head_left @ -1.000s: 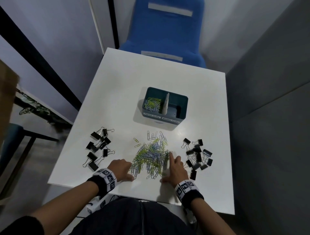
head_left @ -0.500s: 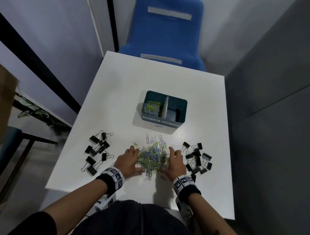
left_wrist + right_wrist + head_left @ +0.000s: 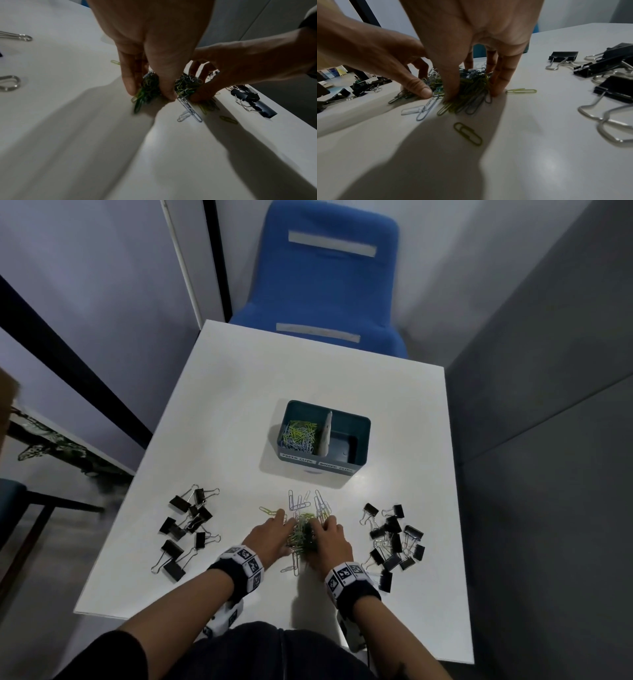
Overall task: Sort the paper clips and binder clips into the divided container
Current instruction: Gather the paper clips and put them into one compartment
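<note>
A heap of green, blue and white paper clips [image 3: 301, 534] lies on the white table [image 3: 308, 378], squeezed between my two hands. My left hand [image 3: 284, 529] grips its left side, with thumb and fingers curled round a green bunch [image 3: 147, 88]. My right hand [image 3: 325, 529] grips the right side [image 3: 471, 86] the same way. The teal divided container [image 3: 363, 422] stands beyond them. Its left compartment holds paper clips [image 3: 299, 433] and the right one [image 3: 346, 443] looks bare. Black binder clips lie in a left group [image 3: 185, 525] and a right group [image 3: 394, 535].
Loose paper clips lie just beyond my fingers [image 3: 298, 501], and a stray green one [image 3: 468, 133] lies near my right wrist. A blue chair [image 3: 325, 285] stands behind the table. A grey partition [image 3: 548, 440] runs along the right side.
Both hands slid inward and forward, pressing the spread paper clips into a narrow heap. Their fingers now curl round it.
</note>
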{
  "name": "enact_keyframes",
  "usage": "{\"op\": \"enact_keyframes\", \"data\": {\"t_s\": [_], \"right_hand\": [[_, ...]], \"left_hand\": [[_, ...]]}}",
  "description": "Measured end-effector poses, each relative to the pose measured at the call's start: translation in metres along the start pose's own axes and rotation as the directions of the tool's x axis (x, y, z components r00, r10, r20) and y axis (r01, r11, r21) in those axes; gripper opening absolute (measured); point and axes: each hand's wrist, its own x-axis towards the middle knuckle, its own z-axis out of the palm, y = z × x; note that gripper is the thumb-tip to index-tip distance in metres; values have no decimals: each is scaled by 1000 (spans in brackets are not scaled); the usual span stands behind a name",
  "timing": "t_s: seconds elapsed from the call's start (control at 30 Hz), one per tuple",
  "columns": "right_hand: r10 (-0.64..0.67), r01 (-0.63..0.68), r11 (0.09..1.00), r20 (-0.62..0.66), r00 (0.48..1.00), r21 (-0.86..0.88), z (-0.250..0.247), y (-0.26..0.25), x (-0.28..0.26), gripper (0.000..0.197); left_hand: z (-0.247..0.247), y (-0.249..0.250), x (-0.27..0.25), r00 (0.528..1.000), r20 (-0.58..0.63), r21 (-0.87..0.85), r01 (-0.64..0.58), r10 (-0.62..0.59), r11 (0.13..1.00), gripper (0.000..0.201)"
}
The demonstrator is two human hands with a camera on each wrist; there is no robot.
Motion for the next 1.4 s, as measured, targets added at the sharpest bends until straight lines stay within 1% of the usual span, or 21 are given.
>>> {"op": "enact_keyframes", "data": {"t_s": [0.07,0.2,0.3,0.4,0.53,0.63,0.73,0.83,0.93,1.03,1.07,1.13,1.17,1.23,1.27,1.3,1.4], "right_hand": [[-3,4,999,-17,1000,32,-3,2,0,47],[2,0,998,-40,999,60,-12,7,0,30],[13,-7,992,-45,999,125,-16,14,1,24],[16,-6,983,-53,998,182,-20,22,-1,19],[-6,20,982,-73,997,190,-27,34,-5,19],[-18,39,979,-108,994,201,-32,40,-12,19],[-24,54,972,-132,991,227,-37,45,-18,17],[-38,75,965,-148,988,251,-43,45,-25,17],[-60,102,962,-169,984,252,-55,40,-27,18],[-99,147,958,-199,975,247,-71,30,-25,17],[-115,165,955,-206,972,246,-78,27,-24,18],[-140,195,951,-227,964,241,-93,18,-18,16],[-144,201,949,-235,961,241,-102,13,-14,14],[-146,210,951,-270,952,226,-124,2,-7,9],[-160,227,950,-290,944,216,-136,-4,-2,8],[-180,252,945,-311,933,210,-149,-10,3,8],[-199,285,939,-372,907,193,-186,-32,26,7]], "left_hand": [[2,-6,2,1000,-11,-24,-24,24,999,48],[0,-13,2,998,-41,-100,-55,51,993,32],[-6,-15,1,997,-58,-162,-51,42,985,23],[-13,-18,1,999,-46,-224,-31,21,974,20],[-28,-19,-3,992,-122,-276,-49,16,960,15],[-52,-17,-9,980,-200,-339,-86,18,937,9],[-84,-14,-14,963,-271,-435,-132,10,891,11],[-122,-5,-14,940,-340,-471,-194,26,861,9],[-162,5,-5,905,-425,-463,-240,24,853,6],[-200,12,14,854,-520,-429,-289,27,856,10],[-211,15,22,840,-542,-423,-289,16,859,10],[-226,17,40,831,-556,-421,-261,-20,868,8],[-230,16,47,839,-543,-429,-238,-38,871,10],[-229,13,57,860,-506,-436,-195,-61,878,22],[-224,10,58,863,-500,-425,-172,-72,889,26],[-217,8,57,860,-502,-408,-142,-91,902,26],[-185,-1,46,856,-491,-331,-12,-161,944,11]]}}
